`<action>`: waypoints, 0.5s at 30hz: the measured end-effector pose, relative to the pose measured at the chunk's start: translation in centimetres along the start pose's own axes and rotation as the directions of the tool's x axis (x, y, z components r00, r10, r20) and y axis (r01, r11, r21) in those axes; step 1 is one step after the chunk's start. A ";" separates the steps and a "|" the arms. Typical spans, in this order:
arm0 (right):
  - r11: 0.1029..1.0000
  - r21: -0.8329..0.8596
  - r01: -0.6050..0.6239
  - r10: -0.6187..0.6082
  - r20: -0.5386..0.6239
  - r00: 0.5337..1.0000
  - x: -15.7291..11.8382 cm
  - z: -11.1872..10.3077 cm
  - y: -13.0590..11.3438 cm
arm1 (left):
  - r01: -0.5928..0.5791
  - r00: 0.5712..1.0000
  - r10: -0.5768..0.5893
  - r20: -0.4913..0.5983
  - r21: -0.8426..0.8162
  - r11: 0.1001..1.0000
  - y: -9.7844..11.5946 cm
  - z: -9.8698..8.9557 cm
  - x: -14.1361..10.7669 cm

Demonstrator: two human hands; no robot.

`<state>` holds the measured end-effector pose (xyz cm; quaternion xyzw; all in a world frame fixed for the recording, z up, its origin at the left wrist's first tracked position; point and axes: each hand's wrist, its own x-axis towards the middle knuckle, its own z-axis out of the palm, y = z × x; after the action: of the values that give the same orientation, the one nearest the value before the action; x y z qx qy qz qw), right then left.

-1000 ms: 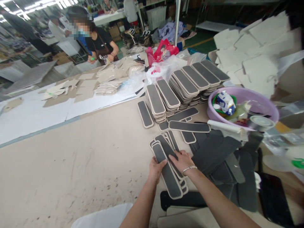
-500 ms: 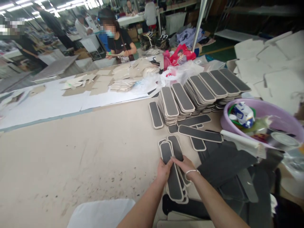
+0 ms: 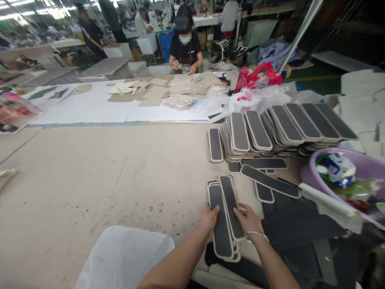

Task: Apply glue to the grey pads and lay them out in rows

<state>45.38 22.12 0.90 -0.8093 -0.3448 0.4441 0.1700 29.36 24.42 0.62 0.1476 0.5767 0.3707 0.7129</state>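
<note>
Two small bundles of long, round-ended panels, dark grey with pale edges, lie side by side at the table's front. My left hand (image 3: 209, 218) is closed on the left panel bundle (image 3: 220, 220), its thumb on the top face. My right hand (image 3: 249, 220) grips the right panel bundle (image 3: 231, 204) by its right edge, thumb on top; a bracelet circles that wrist. The two bundles overlap slightly, and their lower panels are partly hidden. Beyond my hands, loose grey panels (image 3: 269, 180) lie crossed over one another.
Tall stacks of like panels (image 3: 240, 132) stand at the back right, beside a purple basin (image 3: 306, 170) of odds and ends. Dark sheet material (image 3: 300, 220) lies right of my hands. White sheeting (image 3: 105, 257) is at front left. A person (image 3: 185, 48) works across the table.
My hands have moved apart, the right one shifting to the outer edge of the right bundle. My view has turned left, so the table's things appear further right.
</note>
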 end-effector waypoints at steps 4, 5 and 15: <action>1.000 -0.024 0.013 -0.012 0.049 0.999 0.1 -0.4 0.3 | -0.015 0.999 0.016 -0.031 0.032 0.999 -0.1 0.2 0.2; 0.999 -0.044 0.014 -0.012 0.047 0.999 0.2 -0.5 0.2 | -0.021 0.999 0.023 -0.041 0.046 0.999 0.0 0.2 0.3; 0.987 -0.135 0.082 -0.092 -0.068 0.993 -0.5 -3.7 -1.0 | 0.021 0.997 -0.016 -0.079 0.064 0.998 -0.3 -0.3 1.0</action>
<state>47.87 22.60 3.74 -0.8190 -0.4018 0.3821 0.1480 29.23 24.86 -0.32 0.1506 0.6174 0.3507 0.6879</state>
